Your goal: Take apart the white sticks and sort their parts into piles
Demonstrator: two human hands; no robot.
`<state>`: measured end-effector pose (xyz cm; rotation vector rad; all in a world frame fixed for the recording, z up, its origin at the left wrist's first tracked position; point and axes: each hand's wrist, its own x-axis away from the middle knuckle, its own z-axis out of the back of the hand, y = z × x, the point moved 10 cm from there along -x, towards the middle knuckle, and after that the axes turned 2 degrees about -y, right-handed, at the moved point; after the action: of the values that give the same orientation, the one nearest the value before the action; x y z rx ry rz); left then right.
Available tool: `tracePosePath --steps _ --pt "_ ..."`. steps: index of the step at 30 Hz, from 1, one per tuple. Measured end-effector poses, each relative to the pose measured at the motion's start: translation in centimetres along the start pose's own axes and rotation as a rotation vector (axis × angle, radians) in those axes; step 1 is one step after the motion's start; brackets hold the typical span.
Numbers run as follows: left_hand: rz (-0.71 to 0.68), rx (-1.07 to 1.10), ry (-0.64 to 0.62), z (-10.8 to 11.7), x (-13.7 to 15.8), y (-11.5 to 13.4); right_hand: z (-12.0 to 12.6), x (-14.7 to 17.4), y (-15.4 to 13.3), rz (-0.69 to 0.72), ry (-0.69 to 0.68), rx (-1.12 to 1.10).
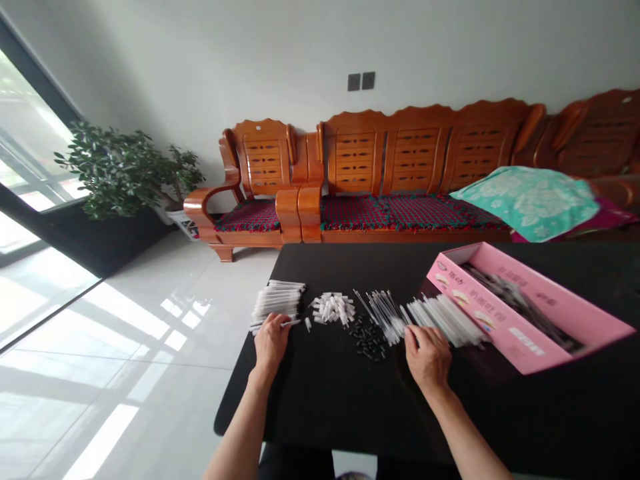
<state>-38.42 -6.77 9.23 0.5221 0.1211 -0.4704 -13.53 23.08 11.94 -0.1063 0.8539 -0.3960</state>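
At the table's left side, my left hand (271,341) is closed on a slim white pen (292,323), beside a stack of similar white pens (277,299). A single small white cap (308,325) lies just right of it. My right hand (429,353) pinches the near end of a translucent white pen barrel (404,313), at the left edge of a row of such barrels (445,319). Thin pen refills (384,313) lie to its left. Between the hands are a heap of white caps (333,308) and a scatter of small black plugs (369,339).
A pink box (520,327) holding dark slender pieces stands on the right of the black table (350,400). Behind are a wooden bench (415,147) with a turquoise cloth (533,200) and a wooden armchair (263,160). A potted plant (120,170) stands at left.
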Motion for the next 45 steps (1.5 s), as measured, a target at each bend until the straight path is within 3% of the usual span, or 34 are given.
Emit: tracePosePath --steps 5,16,24,29,34,37,42,45 --pt "-0.035 -0.018 -0.042 -1.1 0.4 0.3 -0.2 -0.3 -0.6 0.005 -0.009 -0.020" --pt "-0.056 -0.065 -0.090 -1.4 0.9 1.0 0.1 0.5 1.0 -0.068 -0.005 -0.050" --pt "-0.076 -0.016 0.011 -0.4 0.5 1.3 0.1 -0.3 -0.3 -0.104 -0.025 -0.147" --pt "-0.190 0.173 0.058 0.5 0.5 5.8 -0.9 -1.6 -3.4 -0.154 -0.105 -0.359" --pt "-0.314 0.564 -0.009 -0.5 0.9 11.6 -4.6 -3.0 -7.4 -0.235 -0.402 -0.621" --pt "-0.384 0.608 -0.064 -1.3 1.2 14.2 -6.3 -3.0 -8.2 -0.318 -0.529 -0.741" --pt "-0.404 0.693 -0.104 -1.6 1.6 15.6 -8.2 -1.6 -7.4 -0.483 -0.597 -0.964" --pt "-0.268 0.791 -0.004 -1.5 1.2 13.8 -9.0 -0.3 -5.8 -0.680 -0.545 -1.103"
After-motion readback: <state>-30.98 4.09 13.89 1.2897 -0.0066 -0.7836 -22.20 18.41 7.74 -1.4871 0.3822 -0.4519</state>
